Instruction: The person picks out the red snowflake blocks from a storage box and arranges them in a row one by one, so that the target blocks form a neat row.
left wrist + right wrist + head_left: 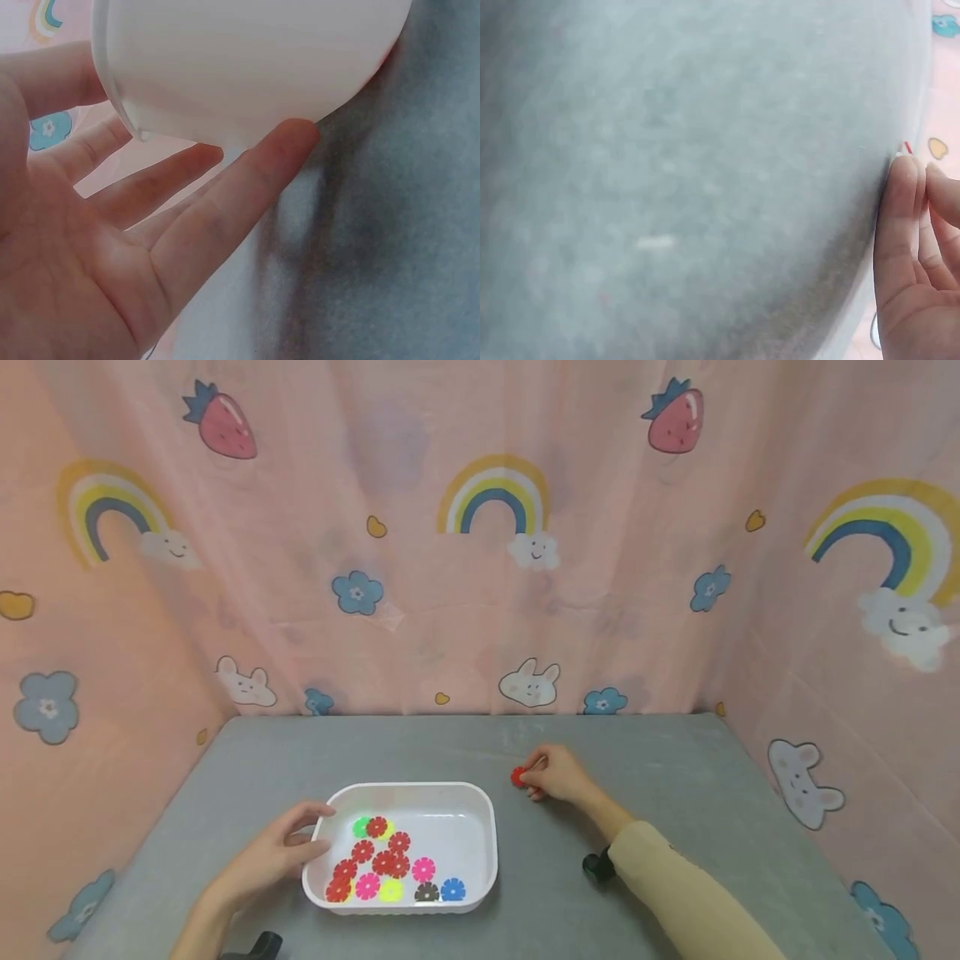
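Note:
My right hand (557,775) is over the grey table, right of the tray, its thumb and fingertips pinching a red notched plastic disc (517,777). Only a thin red edge of that disc (908,148) shows past the fingertips in the right wrist view. My left hand (273,852) holds the left end of a white rectangular tray (457,802), with fingertips at its rim. From the left wrist view, fingers (240,202) reach against the tray's outer wall (247,67). Inside lie several notched discs, mostly red (399,842), with pink (423,869), yellow (391,890), green, black and blue (453,889) ones.
The grey table (637,752) runs back to a pink patterned curtain (420,652), which also encloses both sides. A black wrist-mounted piece (597,866) shows beneath the right sleeve (675,885), and another (262,946) near the left forearm.

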Available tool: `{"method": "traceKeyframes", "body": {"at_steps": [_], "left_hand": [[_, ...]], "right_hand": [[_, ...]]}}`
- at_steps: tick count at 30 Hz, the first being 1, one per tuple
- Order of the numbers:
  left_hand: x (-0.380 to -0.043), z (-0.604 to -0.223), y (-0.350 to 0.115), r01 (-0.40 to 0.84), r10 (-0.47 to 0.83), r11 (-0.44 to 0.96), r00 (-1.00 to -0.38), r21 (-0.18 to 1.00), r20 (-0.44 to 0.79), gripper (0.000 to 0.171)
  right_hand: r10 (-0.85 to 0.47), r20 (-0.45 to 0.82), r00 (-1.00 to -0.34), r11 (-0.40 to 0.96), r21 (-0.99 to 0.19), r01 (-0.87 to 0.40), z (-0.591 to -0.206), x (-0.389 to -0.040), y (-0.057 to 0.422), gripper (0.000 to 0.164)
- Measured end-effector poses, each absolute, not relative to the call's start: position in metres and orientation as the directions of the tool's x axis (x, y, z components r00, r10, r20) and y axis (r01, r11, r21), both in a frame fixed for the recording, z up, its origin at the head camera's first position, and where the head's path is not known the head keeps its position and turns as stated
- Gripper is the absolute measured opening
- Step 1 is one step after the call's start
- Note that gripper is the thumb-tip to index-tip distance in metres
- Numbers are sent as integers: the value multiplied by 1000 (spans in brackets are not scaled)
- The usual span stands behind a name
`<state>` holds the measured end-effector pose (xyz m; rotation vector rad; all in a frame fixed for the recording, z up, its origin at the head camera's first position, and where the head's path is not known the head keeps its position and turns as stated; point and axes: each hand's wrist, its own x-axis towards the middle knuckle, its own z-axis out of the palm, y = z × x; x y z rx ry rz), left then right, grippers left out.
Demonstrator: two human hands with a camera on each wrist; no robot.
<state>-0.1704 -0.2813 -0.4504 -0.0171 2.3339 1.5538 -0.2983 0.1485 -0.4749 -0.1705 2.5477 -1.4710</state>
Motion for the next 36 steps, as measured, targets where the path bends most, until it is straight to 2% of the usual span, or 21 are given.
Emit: {"method": "traceKeyframes", "body": {"at_steps": [5,9,13,18,29,36], "left_hand": [[-168,-449,-282,-200,176,407,-940,891,-291,56],[-169,-451,-282,-206,169,412,-940,887,-296,56],[-170,-452,-281,-204,169,407,-941,890,-293,55],[-169,-451,-281,-205,164,406,-942,891,-292,55],[-172,-452,-280,-194,176,396,-943,897,-282,55],[-170,-452,-281,-205,166,400,-943,893,-290,55]], "right_hand": [[-190,-95,-977,578,-816,-33,-480,-300,144,16],[-182,-74,-980,564,-825,-43,-479,-303,144,15],[-188,-57,-980,562,-825,-60,-473,-302,145,13],[-192,-19,-981,625,-773,-107,-457,-298,139,13],[-219,146,-965,631,-732,-255,-407,-261,109,11],[-314,153,-937,590,-742,-319,-398,-236,80,10]]}}
